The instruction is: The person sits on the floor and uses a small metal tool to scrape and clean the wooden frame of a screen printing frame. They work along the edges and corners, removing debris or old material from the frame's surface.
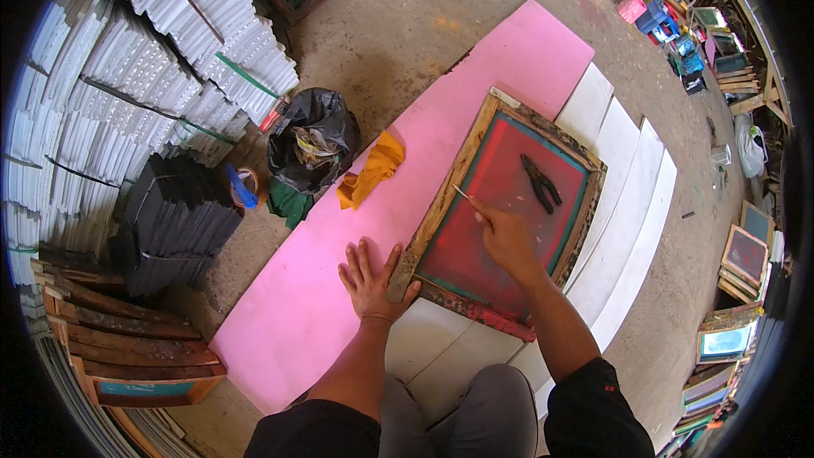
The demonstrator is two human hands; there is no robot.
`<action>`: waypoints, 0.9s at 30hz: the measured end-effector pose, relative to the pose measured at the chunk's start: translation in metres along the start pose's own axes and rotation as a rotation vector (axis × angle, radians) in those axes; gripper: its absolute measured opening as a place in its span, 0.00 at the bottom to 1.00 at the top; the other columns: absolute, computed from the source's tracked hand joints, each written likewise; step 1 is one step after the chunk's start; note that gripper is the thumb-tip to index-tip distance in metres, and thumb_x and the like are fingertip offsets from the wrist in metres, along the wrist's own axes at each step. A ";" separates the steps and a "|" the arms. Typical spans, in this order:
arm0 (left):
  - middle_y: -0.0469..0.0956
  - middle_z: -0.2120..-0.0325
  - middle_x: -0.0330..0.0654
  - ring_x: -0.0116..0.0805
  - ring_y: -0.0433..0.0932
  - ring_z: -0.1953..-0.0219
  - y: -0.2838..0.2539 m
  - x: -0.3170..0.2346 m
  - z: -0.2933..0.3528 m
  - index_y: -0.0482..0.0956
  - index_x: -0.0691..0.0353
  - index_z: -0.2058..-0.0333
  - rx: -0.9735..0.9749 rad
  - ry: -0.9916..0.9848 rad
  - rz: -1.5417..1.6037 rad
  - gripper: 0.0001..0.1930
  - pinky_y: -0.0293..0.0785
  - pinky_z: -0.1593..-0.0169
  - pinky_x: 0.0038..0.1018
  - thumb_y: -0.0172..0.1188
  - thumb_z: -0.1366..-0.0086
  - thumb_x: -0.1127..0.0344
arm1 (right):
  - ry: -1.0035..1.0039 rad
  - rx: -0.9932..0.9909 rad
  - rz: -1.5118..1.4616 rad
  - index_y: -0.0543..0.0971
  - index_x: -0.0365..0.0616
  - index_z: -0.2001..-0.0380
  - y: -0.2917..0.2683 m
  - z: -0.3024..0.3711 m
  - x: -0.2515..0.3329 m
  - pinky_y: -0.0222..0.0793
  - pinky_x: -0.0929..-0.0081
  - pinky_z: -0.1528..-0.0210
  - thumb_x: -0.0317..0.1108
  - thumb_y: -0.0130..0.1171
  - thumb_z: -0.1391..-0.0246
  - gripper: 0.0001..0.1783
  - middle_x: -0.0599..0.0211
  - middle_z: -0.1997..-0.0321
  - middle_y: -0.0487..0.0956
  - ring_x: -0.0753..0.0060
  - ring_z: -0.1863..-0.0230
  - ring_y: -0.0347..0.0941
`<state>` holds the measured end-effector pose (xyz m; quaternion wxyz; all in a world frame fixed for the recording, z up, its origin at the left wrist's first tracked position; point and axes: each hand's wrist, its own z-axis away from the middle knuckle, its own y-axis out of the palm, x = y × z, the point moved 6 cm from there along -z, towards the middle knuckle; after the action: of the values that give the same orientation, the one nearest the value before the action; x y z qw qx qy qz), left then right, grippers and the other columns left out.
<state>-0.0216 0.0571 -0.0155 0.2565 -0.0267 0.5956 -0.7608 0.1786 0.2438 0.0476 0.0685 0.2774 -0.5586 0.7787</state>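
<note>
A screen-printing frame [494, 305] of worn wood, with reddish mesh, lies tilted across a pink board [284, 322] and white panels. My right hand [506, 240] is closed round a thin screwdriver-like tool [460, 192]. The tool's pale shaft points at the frame's left wooden bar; its handle is hidden in my fingers. Black-handled pliers [540, 184] rest on the mesh beyond that hand. My left hand [373, 282] is spread flat on the pink board, its thumb against the frame's near-left corner. An orange cloth [373, 171] lies crumpled on the board's left edge.
Left of the board stand a black bag of scraps [312, 142], a tape roll [246, 185], stacked black sheets [182, 220] and tall white bundles [127, 93]. Wooden frames [140, 348] are piled at the near left. White panels [623, 229] extend rightward. Containers [657, 17] line the far right.
</note>
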 end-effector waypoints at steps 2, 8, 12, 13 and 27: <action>0.38 0.22 0.57 0.63 0.30 0.21 0.001 0.001 0.001 0.59 0.25 0.26 -0.015 0.006 0.000 0.46 0.29 0.25 0.66 0.61 0.43 0.29 | 0.000 -0.001 0.017 0.82 0.61 0.40 -0.004 0.001 0.004 0.76 0.53 0.54 0.36 0.57 0.33 0.19 0.54 0.58 0.86 0.45 0.58 0.83; 0.39 0.22 0.57 0.63 0.31 0.21 0.000 0.001 0.000 0.60 0.26 0.27 -0.011 0.000 0.005 0.46 0.30 0.25 0.67 0.62 0.44 0.30 | 0.011 0.071 0.071 0.82 0.56 0.41 -0.012 -0.004 0.020 0.76 0.50 0.54 0.35 0.55 0.34 0.20 0.54 0.60 0.86 0.44 0.58 0.82; 0.40 0.22 0.57 0.63 0.32 0.21 0.000 0.001 0.000 0.62 0.26 0.27 -0.026 0.012 0.020 0.45 0.30 0.25 0.67 0.62 0.44 0.30 | 0.032 0.151 0.275 0.81 0.57 0.39 -0.007 -0.007 0.023 0.76 0.49 0.54 0.35 0.54 0.34 0.21 0.53 0.59 0.86 0.44 0.57 0.83; 0.40 0.22 0.57 0.63 0.32 0.21 0.001 0.001 0.000 0.62 0.26 0.27 -0.023 0.007 0.009 0.45 0.31 0.25 0.67 0.62 0.44 0.30 | 0.048 0.204 0.394 0.81 0.57 0.39 -0.006 -0.007 0.036 0.76 0.49 0.53 0.35 0.54 0.34 0.21 0.53 0.59 0.86 0.44 0.57 0.83; 0.40 0.21 0.54 0.61 0.30 0.20 0.009 0.005 0.000 0.60 0.18 0.27 -0.086 0.017 0.000 0.46 0.29 0.25 0.66 0.63 0.45 0.27 | 0.034 0.148 -0.183 0.80 0.60 0.37 0.013 -0.011 -0.017 0.75 0.46 0.59 0.37 0.54 0.32 0.22 0.45 0.66 0.83 0.41 0.64 0.82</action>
<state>-0.0223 0.0536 -0.0251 0.2502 -0.0312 0.6299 -0.7346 0.1837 0.2521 0.0259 0.1281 0.3182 -0.4705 0.8130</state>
